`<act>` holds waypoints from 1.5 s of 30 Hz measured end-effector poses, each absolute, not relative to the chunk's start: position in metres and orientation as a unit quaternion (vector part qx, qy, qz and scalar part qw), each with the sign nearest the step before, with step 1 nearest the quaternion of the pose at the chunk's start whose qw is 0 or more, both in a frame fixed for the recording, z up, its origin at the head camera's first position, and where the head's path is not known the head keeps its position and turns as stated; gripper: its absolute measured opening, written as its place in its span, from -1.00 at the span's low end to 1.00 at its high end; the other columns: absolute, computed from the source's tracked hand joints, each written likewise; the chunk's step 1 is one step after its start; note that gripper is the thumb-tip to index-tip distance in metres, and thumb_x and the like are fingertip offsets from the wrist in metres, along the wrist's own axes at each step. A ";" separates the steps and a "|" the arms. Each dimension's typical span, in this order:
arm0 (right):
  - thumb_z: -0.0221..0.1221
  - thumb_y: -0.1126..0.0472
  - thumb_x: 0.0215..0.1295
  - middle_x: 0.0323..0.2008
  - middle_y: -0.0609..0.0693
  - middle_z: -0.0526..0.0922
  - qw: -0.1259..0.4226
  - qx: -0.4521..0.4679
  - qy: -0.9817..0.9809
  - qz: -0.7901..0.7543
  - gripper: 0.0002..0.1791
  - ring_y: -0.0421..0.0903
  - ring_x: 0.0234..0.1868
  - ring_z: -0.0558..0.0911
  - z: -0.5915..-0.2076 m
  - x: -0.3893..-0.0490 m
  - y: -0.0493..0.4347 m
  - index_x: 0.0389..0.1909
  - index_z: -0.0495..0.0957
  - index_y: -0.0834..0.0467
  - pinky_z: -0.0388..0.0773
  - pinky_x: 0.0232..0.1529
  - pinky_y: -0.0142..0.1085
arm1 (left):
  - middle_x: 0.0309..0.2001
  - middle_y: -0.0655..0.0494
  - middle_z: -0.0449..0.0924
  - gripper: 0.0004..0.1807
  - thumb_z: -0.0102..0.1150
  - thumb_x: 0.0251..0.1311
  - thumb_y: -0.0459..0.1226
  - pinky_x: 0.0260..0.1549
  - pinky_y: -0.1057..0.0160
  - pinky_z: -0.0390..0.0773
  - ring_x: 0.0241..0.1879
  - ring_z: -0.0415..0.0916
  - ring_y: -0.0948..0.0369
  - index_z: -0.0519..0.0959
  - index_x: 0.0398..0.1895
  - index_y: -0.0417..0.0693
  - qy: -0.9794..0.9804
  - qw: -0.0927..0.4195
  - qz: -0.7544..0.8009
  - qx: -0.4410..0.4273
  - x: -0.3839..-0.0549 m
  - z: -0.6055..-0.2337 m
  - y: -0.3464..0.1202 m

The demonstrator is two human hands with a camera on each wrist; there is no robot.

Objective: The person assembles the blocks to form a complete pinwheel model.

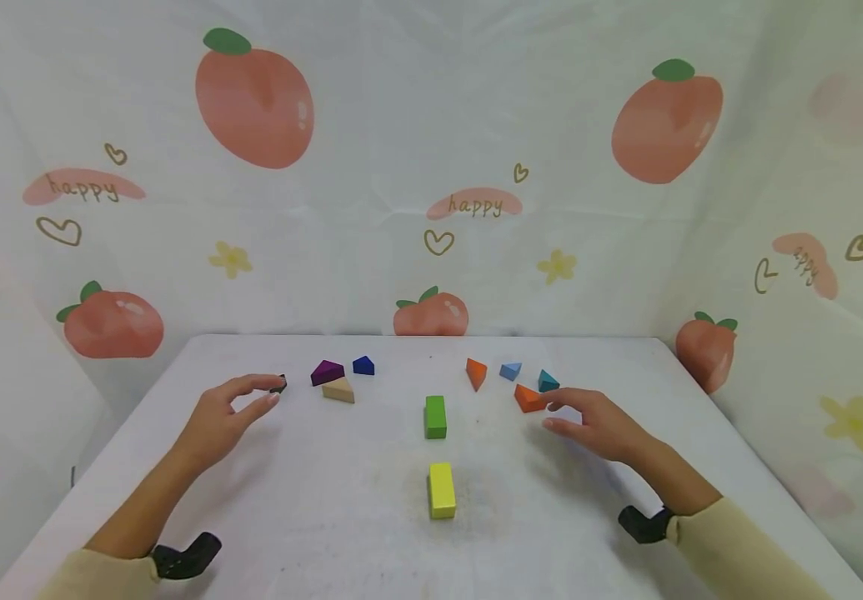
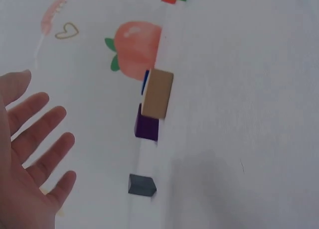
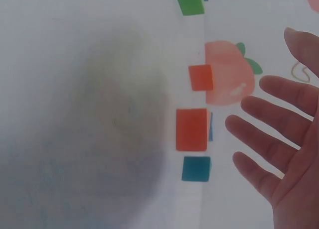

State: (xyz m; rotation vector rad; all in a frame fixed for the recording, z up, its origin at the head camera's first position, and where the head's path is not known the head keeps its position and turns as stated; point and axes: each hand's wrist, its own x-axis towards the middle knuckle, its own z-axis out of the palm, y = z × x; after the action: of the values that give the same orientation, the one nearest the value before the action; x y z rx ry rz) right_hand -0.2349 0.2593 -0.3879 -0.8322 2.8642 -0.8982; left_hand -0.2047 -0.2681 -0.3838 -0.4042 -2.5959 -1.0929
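Observation:
My left hand (image 1: 215,423) hovers over the table's left side, fingers relaxed and apart, holding nothing. Just beyond its fingertips in the head view is a dark grey block (image 2: 142,185), mostly covered by the fingers there. A purple triangular block (image 1: 328,372), a tan wedge (image 1: 338,389) and a small dark blue block (image 1: 363,365) lie to its right. Over the right side, my right hand (image 1: 602,425) is also loosely spread with nothing in it. Its fingertips overlap the edge of an orange-red block (image 1: 529,398) in the head view; a teal block (image 3: 196,169) sits close behind.
A green block (image 1: 435,417) stands mid-table, with a yellow block (image 1: 442,491) nearer the front. Another orange block (image 1: 476,373) and a light blue one (image 1: 510,371) lie at the back right. A peach-printed curtain (image 1: 371,108) rises behind the white table (image 1: 326,517).

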 end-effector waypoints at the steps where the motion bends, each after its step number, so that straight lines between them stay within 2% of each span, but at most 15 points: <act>1: 0.19 0.02 0.36 -0.01 0.07 0.65 0.012 -0.269 0.917 -0.294 -0.57 0.13 0.02 0.55 -0.389 -0.235 0.258 0.15 0.55 0.15 0.48 0.03 0.19 | 0.07 -0.14 0.60 -0.66 0.10 0.39 -0.16 0.04 -0.35 0.36 0.15 0.41 -0.14 0.57 0.11 -0.13 -0.900 0.145 -0.387 -0.138 -0.205 -0.383 -0.267; 4: 0.19 0.06 0.37 -0.04 0.08 0.66 0.009 -0.273 0.908 -0.317 -0.61 0.09 -0.01 0.58 -0.393 -0.234 0.251 0.12 0.57 0.18 0.53 0.00 0.11 | 0.06 -0.11 0.60 -0.67 0.08 0.40 -0.17 0.06 -0.31 0.37 0.13 0.43 -0.10 0.57 0.11 -0.13 -0.894 0.139 -0.405 -0.133 -0.206 -0.380 -0.262; 8: 0.20 0.11 0.36 -0.08 0.10 0.66 0.010 -0.262 0.898 -0.352 -0.65 0.01 -0.06 0.61 -0.397 -0.233 0.242 0.08 0.58 0.21 0.60 -0.06 -0.10 | 0.08 -0.11 0.59 -0.66 0.05 0.42 -0.17 0.06 -0.26 0.42 0.11 0.46 -0.08 0.56 0.14 -0.13 -0.884 0.128 -0.429 -0.135 -0.207 -0.377 -0.256; 12: 0.21 0.15 0.36 -0.06 0.12 0.66 0.023 -0.240 0.890 -0.386 -0.66 -0.04 -0.09 0.62 -0.400 -0.232 0.234 0.07 0.58 0.23 0.60 -0.11 -0.30 | 0.13 -0.11 0.56 -0.64 0.03 0.43 -0.17 0.03 -0.20 0.48 0.13 0.46 -0.08 0.54 0.17 -0.14 -0.875 0.113 -0.449 -0.138 -0.210 -0.372 -0.248; 16: 0.22 0.20 0.34 -0.04 0.16 0.65 0.031 -0.229 0.879 -0.416 -0.66 -0.01 -0.10 0.63 -0.401 -0.231 0.226 0.07 0.57 0.26 0.58 -0.15 -0.41 | 0.14 -0.10 0.55 -0.62 0.02 0.43 -0.14 0.01 -0.16 0.51 0.12 0.46 -0.07 0.54 0.18 -0.12 -0.875 0.109 -0.451 -0.137 -0.216 -0.369 -0.241; 20: 0.22 0.25 0.34 -0.03 0.17 0.64 0.038 -0.221 0.867 -0.445 -0.68 0.01 -0.08 0.62 -0.402 -0.228 0.218 0.06 0.57 0.27 0.58 -0.14 -0.42 | 0.10 -0.11 0.57 -0.63 0.02 0.43 -0.14 0.00 -0.16 0.50 0.08 0.50 -0.07 0.55 0.15 -0.16 -0.870 0.110 -0.457 -0.149 -0.223 -0.368 -0.233; 25: 0.18 0.27 0.37 -0.02 0.19 0.63 0.057 -0.213 0.855 -0.470 -0.70 0.04 -0.04 0.63 -0.407 -0.226 0.209 0.06 0.56 0.29 0.62 -0.10 -0.30 | 0.05 -0.07 0.60 -0.65 0.07 0.41 -0.14 0.06 -0.19 0.45 0.08 0.49 -0.04 0.58 0.09 -0.16 -0.856 0.110 -0.477 -0.164 -0.230 -0.371 -0.219; 32: 0.18 0.24 0.37 -0.02 0.18 0.64 0.074 -0.198 0.845 -0.492 -0.70 0.06 -0.03 0.62 -0.408 -0.221 0.196 0.06 0.57 0.27 0.62 -0.08 -0.20 | 0.06 -0.04 0.59 -0.67 0.12 0.37 -0.15 -0.01 -0.05 0.54 0.08 0.49 0.01 0.58 0.10 -0.10 -0.851 0.094 -0.492 -0.158 -0.234 -0.380 -0.200; 40: 0.19 0.21 0.36 -0.02 0.17 0.63 0.096 -0.211 0.834 -0.501 -0.69 0.02 -0.05 0.61 -0.412 -0.218 0.184 0.06 0.57 0.26 0.61 -0.10 -0.26 | 0.05 -0.09 0.57 -0.67 0.19 0.32 -0.26 -0.08 0.03 0.59 0.06 0.49 -0.06 0.57 0.11 -0.17 -0.839 0.072 -0.520 -0.142 -0.236 -0.390 -0.176; 45: 0.16 0.27 0.38 0.02 0.22 0.60 0.126 -0.234 0.826 -0.498 -0.67 0.08 0.01 0.58 -0.412 -0.216 0.177 0.11 0.52 0.30 0.56 -0.05 -0.33 | 0.03 -0.07 0.60 -0.68 0.25 0.28 -0.24 0.01 0.02 0.56 0.05 0.51 0.01 0.59 0.08 -0.11 -0.832 0.066 -0.526 -0.163 -0.242 -0.409 -0.162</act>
State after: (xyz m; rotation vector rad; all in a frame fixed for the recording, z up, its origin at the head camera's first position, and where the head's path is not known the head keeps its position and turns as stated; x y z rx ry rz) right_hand -0.2162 0.1765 -0.4116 -0.6829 2.4046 -1.4500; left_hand -0.2421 -0.1619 -0.4091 -0.4916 -2.5085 -1.5878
